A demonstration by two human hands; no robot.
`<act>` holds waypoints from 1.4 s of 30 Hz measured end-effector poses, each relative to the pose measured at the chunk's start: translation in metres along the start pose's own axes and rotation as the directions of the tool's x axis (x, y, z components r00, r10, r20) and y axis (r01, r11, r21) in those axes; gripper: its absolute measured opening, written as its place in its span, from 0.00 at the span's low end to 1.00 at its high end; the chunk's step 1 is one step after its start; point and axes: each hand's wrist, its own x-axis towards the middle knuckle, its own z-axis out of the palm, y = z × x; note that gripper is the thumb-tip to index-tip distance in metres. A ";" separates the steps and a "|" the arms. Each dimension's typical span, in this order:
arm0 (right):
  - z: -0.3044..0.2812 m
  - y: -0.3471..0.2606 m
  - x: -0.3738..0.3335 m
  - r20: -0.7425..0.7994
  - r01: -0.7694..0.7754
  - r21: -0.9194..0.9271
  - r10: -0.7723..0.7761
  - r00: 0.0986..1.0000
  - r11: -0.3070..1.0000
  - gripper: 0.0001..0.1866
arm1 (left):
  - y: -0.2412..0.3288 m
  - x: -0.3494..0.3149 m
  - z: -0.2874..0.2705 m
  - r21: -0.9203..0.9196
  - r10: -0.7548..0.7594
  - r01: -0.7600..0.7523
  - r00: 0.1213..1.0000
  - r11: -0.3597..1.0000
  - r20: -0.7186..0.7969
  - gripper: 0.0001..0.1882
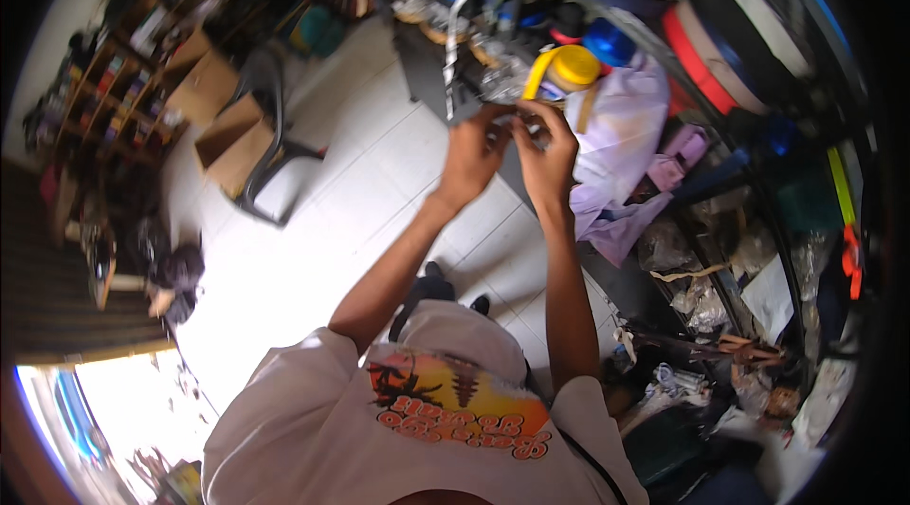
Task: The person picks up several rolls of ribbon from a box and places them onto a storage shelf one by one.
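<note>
Clock is centred on where the hands meet. I have the left hand (474, 156) coming in from 7 o'clock, right hand (548, 149) from between 5 and 6. Both sets of fingertips are together, thumbs and index fingers curled in. I can't tell if either is clamped on anything; fingers and blur hide whatever might sit between.

Nearest items:
- yellow roll (573, 67) at 2, just beside the right fingertips, its loose yellow end angling down toward them. Contact: can't tell.
- striped strip (453, 50), dark and pale, at 10 to 11, running down along the dark tabletop (425, 69), lower end just beside the left hand.
- clear plastic (502, 83) at 12, close past the fingers.

Further out I see a blue roll (609, 42) at 2, past the yellow one. White-and-lilac sheet (621, 116) at 3, cloth or bag unclear, hanging in folds. Pink-and-purple item (681, 152) just beyond it. Big rolls (706, 59) with red, beige and dark bands between 2 and 3. Plastic bags (703, 304) heaped between 4 and 5.

At 9, well apart on the pale tiled floor (374, 116): dark chair (275, 149), open cardboard box (235, 146) against it, cubbyhole shelf (114, 88) behind.
</note>
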 end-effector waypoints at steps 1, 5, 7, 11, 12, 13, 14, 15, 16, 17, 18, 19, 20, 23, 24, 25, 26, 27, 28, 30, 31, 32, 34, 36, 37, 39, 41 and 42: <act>0.029 -0.018 -0.008 0.079 0.009 0.033 -0.011 0.997 0.999 0.13 | -0.013 -0.013 -0.032 -0.007 -0.048 0.048 0.997 0.999 -0.060 0.13; 0.141 -0.083 -0.043 0.368 0.162 0.092 -0.184 0.911 0.983 0.11 | -0.040 -0.074 -0.150 -0.067 -0.144 0.130 0.944 0.989 -0.298 0.12; 0.196 -0.117 -0.070 0.490 0.127 0.152 -0.187 0.852 0.980 0.11 | -0.052 -0.112 -0.212 -0.055 -0.202 0.197 0.892 0.979 -0.404 0.12; 0.321 -0.168 -0.128 0.673 0.028 0.275 -0.213 0.708 0.961 0.11 | -0.075 -0.186 -0.332 -0.015 -0.259 0.307 0.773 0.952 -0.580 0.13; 0.351 -0.181 -0.141 0.702 0.007 0.298 -0.224 0.676 0.955 0.11 | -0.078 -0.202 -0.362 -0.009 -0.278 0.344 0.743 0.939 -0.609 0.13; 0.379 -0.193 -0.156 0.729 -0.019 0.315 -0.228 0.645 0.949 0.11 | -0.083 -0.219 -0.391 -0.007 -0.302 0.384 0.713 0.923 -0.633 0.13; 0.403 -0.212 -0.168 0.789 -0.110 0.330 -0.210 0.577 0.938 0.12 | -0.093 -0.238 -0.419 0.012 -0.275 0.376 0.699 0.927 -0.660 0.14; 0.429 -0.225 -0.182 0.814 -0.118 0.344 -0.233 0.532 0.932 0.12 | -0.101 -0.255 -0.446 0.026 -0.256 0.377 0.675 0.926 -0.692 0.13; 0.454 -0.237 -0.194 0.833 -0.125 0.354 -0.252 0.492 0.927 0.13 | -0.109 -0.270 -0.472 0.041 -0.235 0.376 0.656 0.926 -0.717 0.13; 0.479 -0.248 -0.203 0.844 -0.129 0.366 -0.270 0.464 0.922 0.13 | -0.116 -0.282 -0.499 0.063 -0.207 0.368 0.648 0.928 -0.733 0.13; 0.502 -0.256 -0.213 0.853 -0.137 0.378 -0.287 0.436 0.915 0.14 | -0.123 -0.293 -0.521 0.056 -0.244 0.418 0.629 0.907 -0.738 0.13; 0.521 -0.263 -0.222 0.878 -0.174 0.342 -0.248 0.409 0.923 0.15 | -0.129 -0.304 -0.540 0.010 -0.293 0.456 0.589 0.890 -0.754 0.13; 0.541 -0.269 -0.230 0.892 -0.203 0.312 -0.213 0.399 0.928 0.15 | -0.137 -0.311 -0.560 -0.005 -0.297 0.453 0.577 0.891 -0.761 0.13; 0.614 -0.274 -0.245 0.909 -0.241 0.289 -0.186 0.374 0.926 0.15 | -0.162 -0.323 -0.622 -0.039 -0.322 0.470 0.540 0.882 -0.777 0.13; 0.640 -0.272 -0.250 0.912 -0.249 0.290 -0.188 0.364 0.924 0.15 | -0.172 -0.324 -0.643 -0.052 -0.337 0.483 0.526 0.874 -0.781 0.13; 0.667 -0.272 -0.255 0.919 -0.269 0.281 -0.177 0.352 0.921 0.15 | -0.185 -0.325 -0.666 -0.058 -0.347 0.492 0.519 0.869 -0.781 0.13; 0.695 -0.272 -0.258 0.927 -0.287 0.272 -0.169 0.335 0.918 0.15 | -0.198 -0.325 -0.688 -0.067 -0.356 0.501 0.509 0.863 -0.784 0.14; 0.724 -0.272 -0.261 0.935 -0.306 0.262 -0.162 0.317 0.915 0.15 | -0.212 -0.325 -0.711 -0.076 -0.366 0.511 0.497 0.856 -0.787 0.14; 0.755 -0.275 -0.263 0.925 -0.304 0.295 -0.191 0.329 0.906 0.15 | -0.227 -0.325 -0.733 -0.074 -0.368 0.516 0.497 0.854 -0.786 0.14; 0.815 -0.282 -0.265 0.934 -0.337 0.284 -0.180 0.308 0.898 0.15 | -0.250 -0.322 -0.779 -0.078 -0.378 0.534 0.481 0.842 -0.791 0.15; 0.845 -0.288 -0.265 0.939 -0.353 0.278 -0.176 0.295 0.894 0.15 | -0.261 -0.320 -0.803 -0.090 -0.390 0.539 0.473 0.837 -0.790 0.15; 0.874 -0.299 -0.259 0.955 -0.392 0.238 -0.140 0.262 0.889 0.15 | -0.268 -0.314 -0.830 -0.098 -0.396 0.542 0.466 0.834 -0.791 0.15; 0.932 -0.317 -0.251 0.948 -0.381 0.278 -0.186 0.260 0.882 0.15 | -0.278 -0.303 -0.885 -0.095 -0.386 0.540 0.456 0.837 -0.802 0.15; 0.984 -0.335 -0.239 0.974 -0.418 0.212 -0.155 0.166 0.883 0.15 | -0.289 -0.297 -0.930 -0.100 -0.373 0.527 0.443 0.844 -0.815 0.14; 1.005 -0.346 -0.237 0.970 -0.424 0.234 -0.178 0.167 0.875 0.15 | -0.294 -0.297 -0.952 -0.117 -0.384 0.530 0.428 0.840 -0.818 0.14; 1.052 -0.369 -0.231 0.952 -0.415 0.301 -0.248 0.179 0.859 0.15 | -0.309 -0.293 -0.997 -0.135 -0.377 0.515 0.401 0.847 -0.835 0.14; 1.096 -0.387 -0.230 0.965 -0.467 0.262 -0.222 0.139 0.845 0.15 | -0.328 -0.289 -1.041 -0.121 -0.347 0.507 0.379 0.853 -0.858 0.14; 1.118 -0.394 -0.229 0.970 -0.468 0.244 -0.217 0.112 0.849 0.15 | -0.339 -0.287 -1.063 -0.116 -0.326 0.489 0.370 0.864 -0.870 0.14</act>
